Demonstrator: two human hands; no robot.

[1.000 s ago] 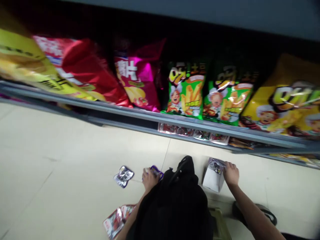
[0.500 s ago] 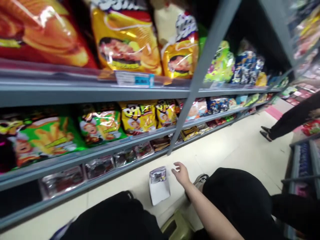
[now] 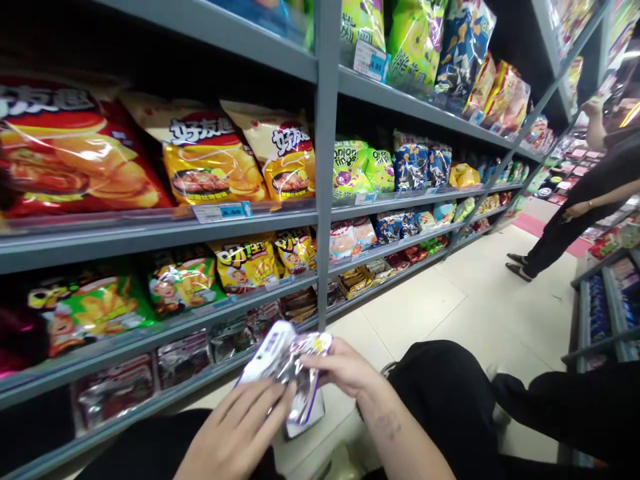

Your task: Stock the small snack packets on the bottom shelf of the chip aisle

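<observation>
Over my lap, my right hand (image 3: 347, 369) pinches the right edge of a shiny silver packet (image 3: 307, 380) with a purple border, thumb on top. My left hand (image 3: 245, 420) lies with its fingers across the lower left part of the packets, gripping them from that side. A white-topped packet (image 3: 273, 343) overlaps the silver one at the left, slightly blurred. Below the packets, a white open box (image 3: 307, 425) stands on the floor, mostly hidden by them.
Grey shelves (image 3: 327, 167) with snack bags run along the left. Flat packets (image 3: 185, 357) lie on the bottom shelf. Farther down the aisle stands a person in black (image 3: 560, 213). At the right edge is a low rack (image 3: 600, 313). The floor (image 3: 415, 307) is pale tile.
My right hand has risen from beside the box and now holds a packet. My left hand has come into view on the packets. The view has tilted upward along the aisle.
</observation>
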